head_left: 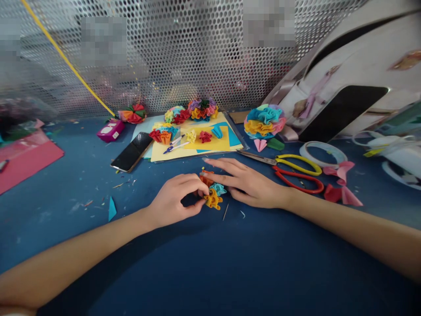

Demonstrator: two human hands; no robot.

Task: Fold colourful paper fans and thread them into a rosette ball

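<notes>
At the middle of the blue table lies a small cluster of pleated paper flowers, with a yellow flower (213, 199), a light blue flower (218, 189) and an orange one (206, 178). My left hand (179, 197) pinches the yellow flower's left edge between thumb and fingers. From the right, my right hand (245, 182) rests with fingers stretched over the orange and blue flowers; its fingertips hide part of them. Just below the cluster, a thin needle (225, 212) lies on the table, beside a small white scrap (242, 214).
Scissors (289, 169) with yellow and red handles lie right, near a tape roll (323, 154) and pink paper pieces (342, 195). Behind are paper sheets (158, 153), a phone (132, 152), a purple box (111, 131) and a finished paper ball (265, 121). A bag (362, 57) leans against perforated metal.
</notes>
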